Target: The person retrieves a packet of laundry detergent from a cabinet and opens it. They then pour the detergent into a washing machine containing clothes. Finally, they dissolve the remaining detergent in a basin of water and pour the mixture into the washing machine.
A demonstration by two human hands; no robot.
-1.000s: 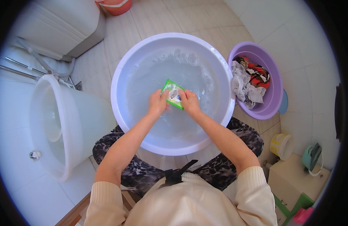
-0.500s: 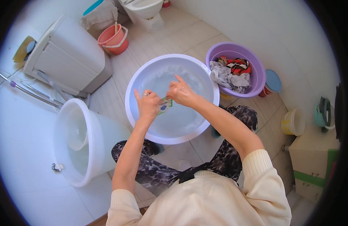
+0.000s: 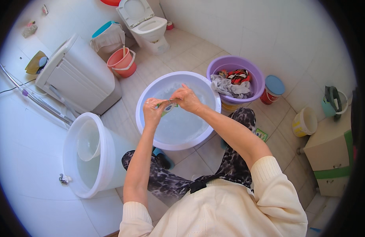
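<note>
Over a wide pale lavender basin (image 3: pixel 212 125) of cloudy, sudsy water, both my hands pinch a small green-and-white packet (image 3: pixel 168 110). My left hand (image 3: pixel 153 111) grips its left side, a ring on one finger. My right hand (image 3: pixel 186 98) pinches the upper edge close beside it, fingertips nearly meeting the left ones. The fingers cover much of the packet, and whether it is torn open I cannot tell. Beside the basin's right rim, a purple tub (image 3: pixel 258 75) holds grey and red-black patterned clothes (image 3: pixel 234 85).
To the left stands a large white tub (image 3: pixel 105 173) of water with a bowl-like scoop (image 3: pixel 88 144) in it. Farther back are a washing machine (image 3: pixel 79 75), a red bucket (image 3: pixel 121 65) and a toilet (image 3: pixel 151 31). Another green packet (image 3: pixel 261 134) lies on the floor by my right leg.
My view has tilted up, showing more of the toilet and far wall. Both hands have drawn closer together on the packet, and the packet on the floor has come into sight.
</note>
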